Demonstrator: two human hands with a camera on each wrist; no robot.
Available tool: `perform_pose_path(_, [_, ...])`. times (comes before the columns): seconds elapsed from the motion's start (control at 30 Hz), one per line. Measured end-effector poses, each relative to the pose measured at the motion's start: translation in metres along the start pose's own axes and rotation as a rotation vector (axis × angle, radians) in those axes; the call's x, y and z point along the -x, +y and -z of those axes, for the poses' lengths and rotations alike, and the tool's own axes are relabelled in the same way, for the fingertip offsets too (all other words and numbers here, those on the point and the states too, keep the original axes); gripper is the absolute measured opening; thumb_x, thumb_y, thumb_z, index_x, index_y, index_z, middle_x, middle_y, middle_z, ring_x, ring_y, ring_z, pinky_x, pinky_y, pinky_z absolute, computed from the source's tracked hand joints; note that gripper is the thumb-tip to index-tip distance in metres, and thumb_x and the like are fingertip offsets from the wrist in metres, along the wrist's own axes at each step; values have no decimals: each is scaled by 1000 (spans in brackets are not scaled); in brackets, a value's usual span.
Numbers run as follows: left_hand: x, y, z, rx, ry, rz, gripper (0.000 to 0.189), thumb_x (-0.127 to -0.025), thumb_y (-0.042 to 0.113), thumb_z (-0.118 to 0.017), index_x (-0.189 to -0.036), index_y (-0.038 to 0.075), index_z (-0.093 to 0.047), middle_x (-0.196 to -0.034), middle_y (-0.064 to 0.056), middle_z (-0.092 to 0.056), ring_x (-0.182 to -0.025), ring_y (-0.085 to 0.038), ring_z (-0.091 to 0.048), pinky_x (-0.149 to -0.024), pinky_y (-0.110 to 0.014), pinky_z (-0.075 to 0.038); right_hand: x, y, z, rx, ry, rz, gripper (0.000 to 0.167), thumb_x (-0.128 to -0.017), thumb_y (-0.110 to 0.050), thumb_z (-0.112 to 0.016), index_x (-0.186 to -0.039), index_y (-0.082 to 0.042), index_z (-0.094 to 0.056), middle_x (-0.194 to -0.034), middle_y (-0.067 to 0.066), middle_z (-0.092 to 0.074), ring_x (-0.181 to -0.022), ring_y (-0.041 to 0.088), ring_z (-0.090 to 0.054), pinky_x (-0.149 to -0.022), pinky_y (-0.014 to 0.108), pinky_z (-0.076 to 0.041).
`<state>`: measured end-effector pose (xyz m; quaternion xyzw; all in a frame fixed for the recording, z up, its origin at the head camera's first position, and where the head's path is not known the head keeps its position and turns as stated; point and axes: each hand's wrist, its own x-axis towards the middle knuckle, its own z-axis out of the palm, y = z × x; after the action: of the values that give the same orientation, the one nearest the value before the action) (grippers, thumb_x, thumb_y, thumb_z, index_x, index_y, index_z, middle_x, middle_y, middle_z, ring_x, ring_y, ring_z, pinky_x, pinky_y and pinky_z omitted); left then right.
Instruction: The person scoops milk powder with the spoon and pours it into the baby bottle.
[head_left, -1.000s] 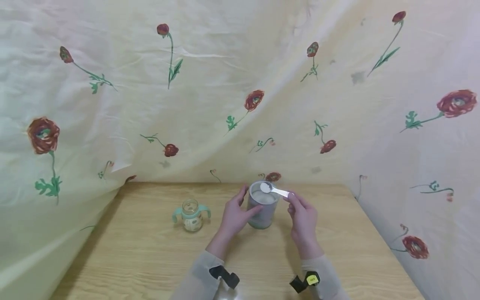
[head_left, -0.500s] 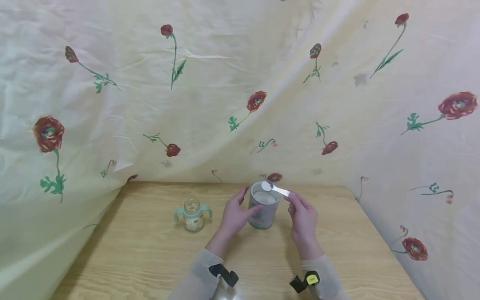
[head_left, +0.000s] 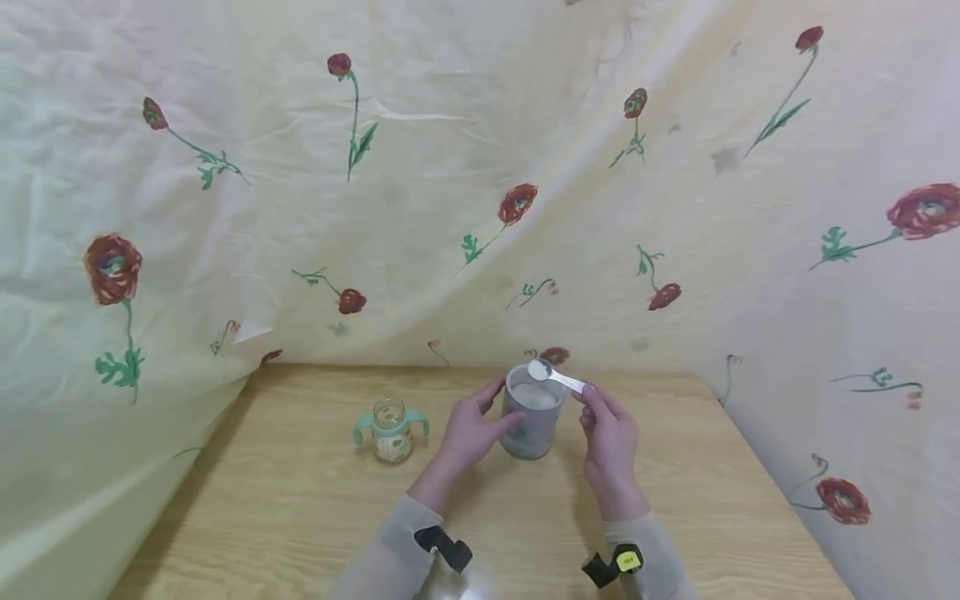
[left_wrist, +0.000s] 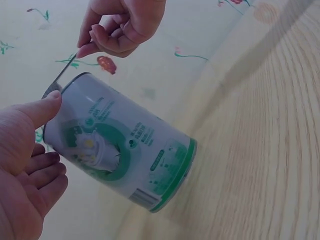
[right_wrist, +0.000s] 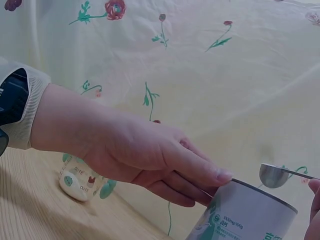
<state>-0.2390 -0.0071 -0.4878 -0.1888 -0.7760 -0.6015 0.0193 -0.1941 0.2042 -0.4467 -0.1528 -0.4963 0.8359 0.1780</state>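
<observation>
My left hand [head_left: 468, 429] holds an upright milk powder can [head_left: 531, 433] from its left side, with the thumb across the front near the rim. The can is white with green print, clearest in the left wrist view, and has no lid on. Pale powder [head_left: 534, 393] shows inside it. My right hand [head_left: 611, 437] pinches the handle end of a metal measuring spoon [right_wrist: 274, 176]. The spoon's round bowl [head_left: 538, 369] is above the can's far rim, with something white in it. In the right wrist view only the fingertips [right_wrist: 315, 197] of the right hand show.
A small clear baby bottle [head_left: 392, 442] with two mint-green handles stands uncapped on the wooden table [head_left: 300, 500], left of the can. Flower-printed cloth [head_left: 420, 208] hangs behind and along both sides of the table.
The head view has shifted slightly, so everything sits a little further right. Both hands, the can and the measuring spoon keep nearly the same places relative to one another.
</observation>
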Motion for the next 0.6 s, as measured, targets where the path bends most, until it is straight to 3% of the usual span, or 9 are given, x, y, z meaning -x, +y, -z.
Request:
perform_pose_path(0.17, [5, 10, 17, -22, 22, 15, 74, -96, 42, -82, -158, 12, -54, -160, -10, -52, -144, -40, -52, -119, -52, -44, 2, 0, -3, -14, -21, 0, 9, -104, -16, -74, -102, -13, -82, -85, -3, -77, -74, 4, -57, -66, 11, -51])
perform_pose_path(0.33, [12, 13, 38, -26, 43, -27, 67, -98, 32, -81, -156, 10, -55, -158, -10, -54, -143, -39, -53, -120, -52, -43, 7, 1, -10, -26, -43, -6, 14, -104, -17, -74, -111, -6, -80, -85, -3, -76, -74, 4, -57, -65, 11, -50])
perform_pose_path(0.6, [25, 18, 72, -65, 81, 6, 69, -96, 42, -81, -157, 20, -56, -158, 6, -54, -145, -28, -52, -121, -47, -41, 14, 3, -19, -78, -48, -31, 7, -102, -14, -75, -103, -10, -81, -84, -2, -76, -72, 3, -58, -64, 11, -51])
